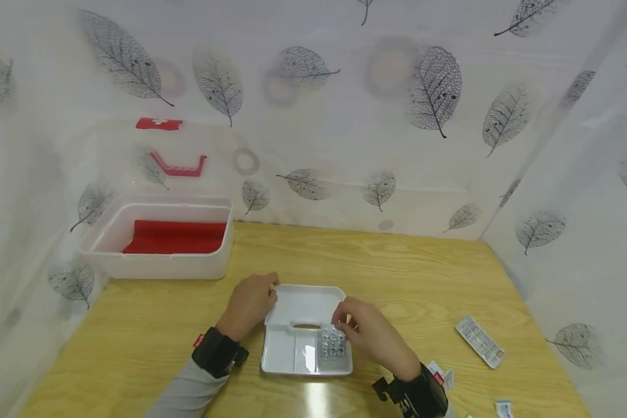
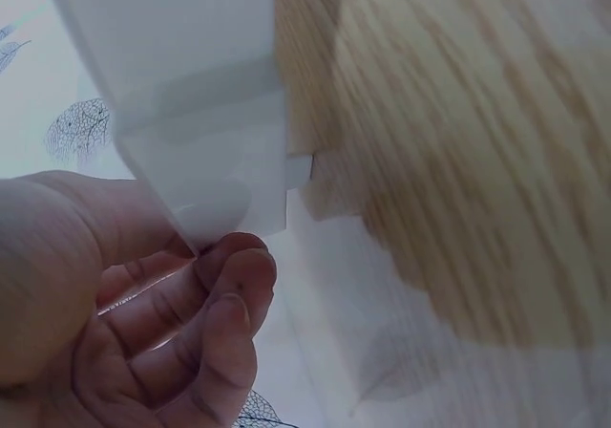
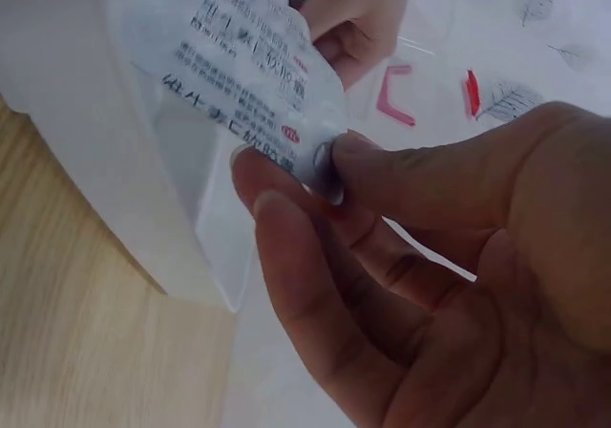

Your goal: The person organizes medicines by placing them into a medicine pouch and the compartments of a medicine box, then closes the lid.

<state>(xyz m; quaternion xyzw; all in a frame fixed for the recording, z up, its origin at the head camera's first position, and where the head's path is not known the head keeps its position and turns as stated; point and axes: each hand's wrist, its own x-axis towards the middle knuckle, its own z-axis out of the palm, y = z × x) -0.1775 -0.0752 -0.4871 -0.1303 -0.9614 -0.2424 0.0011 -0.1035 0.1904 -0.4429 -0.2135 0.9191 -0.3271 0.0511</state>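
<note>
A small white plastic case (image 1: pixel 278 351) lies open on the wooden table, its lid tilted back and its base split into compartments. My left hand (image 1: pixel 249 305) grips the lid's far left corner; in the left wrist view the thumb and curled fingers (image 2: pixel 229 342) close round that corner. With thumb and fingertips, my right hand (image 1: pixel 376 337) pinches the end of a silver blister pack (image 3: pixel 248 74), printed with dark lettering. In the head view this blister pack overlaps the case's right compartment, bubbles facing up.
Another blister pack (image 1: pixel 480 342) lies on the table to the right. Small packets (image 1: pixel 504 409) sit near the front right, some partly behind the right wrist. A translucent bin (image 1: pixel 162 267) holding red cloth (image 1: pixel 180 238) stands back left, against the leaf-print sheet (image 1: pixel 334 145).
</note>
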